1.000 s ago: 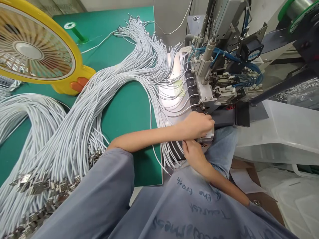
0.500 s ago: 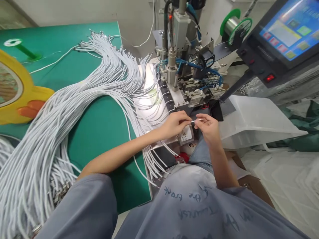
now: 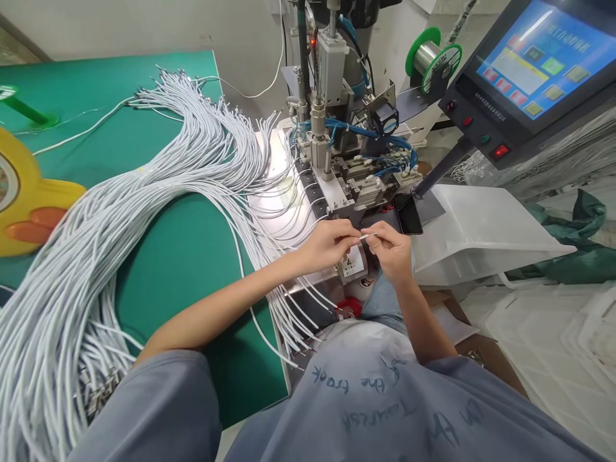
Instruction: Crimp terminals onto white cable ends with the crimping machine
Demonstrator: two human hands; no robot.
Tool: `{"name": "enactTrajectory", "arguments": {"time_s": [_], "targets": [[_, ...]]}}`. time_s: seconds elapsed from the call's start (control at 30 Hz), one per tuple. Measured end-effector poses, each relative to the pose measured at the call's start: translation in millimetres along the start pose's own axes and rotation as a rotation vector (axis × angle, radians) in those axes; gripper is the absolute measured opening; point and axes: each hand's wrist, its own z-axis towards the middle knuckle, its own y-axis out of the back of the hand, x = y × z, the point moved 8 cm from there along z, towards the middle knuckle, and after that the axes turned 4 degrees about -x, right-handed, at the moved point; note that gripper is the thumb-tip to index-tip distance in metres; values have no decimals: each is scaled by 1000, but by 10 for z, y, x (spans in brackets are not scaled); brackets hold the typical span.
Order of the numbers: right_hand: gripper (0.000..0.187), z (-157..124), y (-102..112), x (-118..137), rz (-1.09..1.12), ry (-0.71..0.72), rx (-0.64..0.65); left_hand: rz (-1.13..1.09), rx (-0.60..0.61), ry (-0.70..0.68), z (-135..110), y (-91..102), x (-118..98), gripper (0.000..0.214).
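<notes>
In front of the machine, my left hand (image 3: 332,244) pinches a white cable (image 3: 364,236) close to its end. My right hand (image 3: 391,250) is closed with thumb and fingers on the tip of that same cable, right beside the left fingertips. Just beyond both hands stands the benchtop machine (image 3: 332,160), with several cable ends lying in a row along its dark edge. A large bundle of white cables (image 3: 192,160) spreads over the green table to the left, and some loose ends hang over the table edge below my left forearm.
A control screen (image 3: 539,64) on an arm leans in at the upper right, near a wire spool (image 3: 433,59) with green flanges. A translucent plastic bin (image 3: 486,224) stands right of my hands. At the left edge is a yellow duck-shaped object (image 3: 29,199).
The whole view has shifted, so most things appear further left. My hands have come closer together on the cable, and the right fingers now sit nearer the left ones.
</notes>
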Motion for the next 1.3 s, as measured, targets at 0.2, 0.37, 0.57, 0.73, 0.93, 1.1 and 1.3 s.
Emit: {"name": "enactTrajectory", "arguments": {"time_s": [0.2,0.37,0.57,0.73,0.93,1.1,1.3], "targets": [[13,20,30,60,-139,-31,4,132,32,-104,-20,-29,-82,21],[23,-95,-30,-126,-31,-117,-124,176,-42,-171,-59,-22,-134,18],[21,-51,-33,76,-335,99,-72,700,190,-275,-81,-142,-47,24],[26,54,-100,23,-354,96,70,827,251,-225,-77,-162,48,24],[23,9,-88,-200,-178,-54,-147,392,62,113,-74,-103,228,20],[20,144,-84,-527,-183,-167,-14,703,261,101,-88,-208,389,25],[20,306,-147,-941,-129,-303,97,886,385,156,-85,-207,610,28]]}}
